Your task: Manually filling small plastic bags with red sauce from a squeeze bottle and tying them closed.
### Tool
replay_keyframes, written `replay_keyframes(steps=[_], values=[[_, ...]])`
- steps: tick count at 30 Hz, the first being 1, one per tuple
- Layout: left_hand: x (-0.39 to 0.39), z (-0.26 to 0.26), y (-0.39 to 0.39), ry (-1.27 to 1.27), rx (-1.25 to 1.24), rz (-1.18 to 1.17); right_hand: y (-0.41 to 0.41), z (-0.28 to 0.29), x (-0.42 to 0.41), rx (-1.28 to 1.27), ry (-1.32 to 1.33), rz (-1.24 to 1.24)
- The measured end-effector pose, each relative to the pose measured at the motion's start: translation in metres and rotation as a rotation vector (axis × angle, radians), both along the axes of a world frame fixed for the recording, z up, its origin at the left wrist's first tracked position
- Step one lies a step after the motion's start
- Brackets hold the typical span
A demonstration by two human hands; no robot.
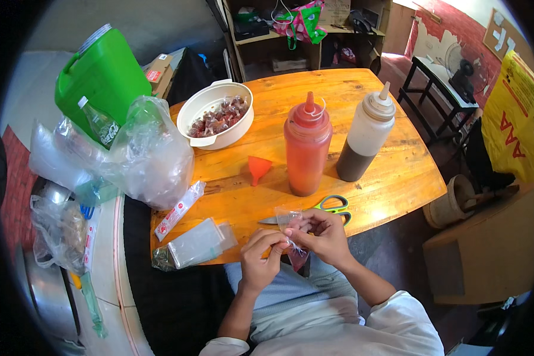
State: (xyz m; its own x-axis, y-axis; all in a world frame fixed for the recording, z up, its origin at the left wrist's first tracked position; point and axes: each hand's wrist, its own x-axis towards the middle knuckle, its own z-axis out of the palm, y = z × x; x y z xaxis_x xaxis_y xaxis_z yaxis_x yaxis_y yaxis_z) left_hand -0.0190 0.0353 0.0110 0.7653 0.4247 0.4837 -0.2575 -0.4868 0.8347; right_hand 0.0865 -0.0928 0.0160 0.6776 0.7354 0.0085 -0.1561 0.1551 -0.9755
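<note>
Between both hands, just past the table's near edge, hangs a small clear plastic bag (298, 258) with dark red liquid in its bottom. My left hand (263, 256) pinches the bag's twisted neck from the left. My right hand (318, 236) holds its upper part, fingers curled. Behind the right hand lie scissors (333, 204) with green and grey handles, partly hidden. Farther back stand a squeeze bottle of red-orange liquid (308, 147) and one of dark liquid (360, 142). A small red funnel (259, 168) rests left of them. A stack of clear plastic bags (196, 244) lies left of my hands.
A white basin (220, 141) holding many small filled bags sits at the table's back left. Large plastic bags (151, 155), a glass bottle (99, 122) and a green jerrycan (102, 75) crowd the left side. A narrow printed packet (179, 211) lies near the left edge.
</note>
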Motion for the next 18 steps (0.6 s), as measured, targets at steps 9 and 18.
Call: replay_keyframes(steps=[9,18], values=[[-0.003,-0.012,-0.011,-0.053,-0.098,0.223,-0.001,0.006,0.002,0.059,-0.416,0.097],[-0.006,-0.01,-0.01,-0.022,-0.386,0.064,-0.004,-0.008,0.001,0.149,-0.204,0.104]])
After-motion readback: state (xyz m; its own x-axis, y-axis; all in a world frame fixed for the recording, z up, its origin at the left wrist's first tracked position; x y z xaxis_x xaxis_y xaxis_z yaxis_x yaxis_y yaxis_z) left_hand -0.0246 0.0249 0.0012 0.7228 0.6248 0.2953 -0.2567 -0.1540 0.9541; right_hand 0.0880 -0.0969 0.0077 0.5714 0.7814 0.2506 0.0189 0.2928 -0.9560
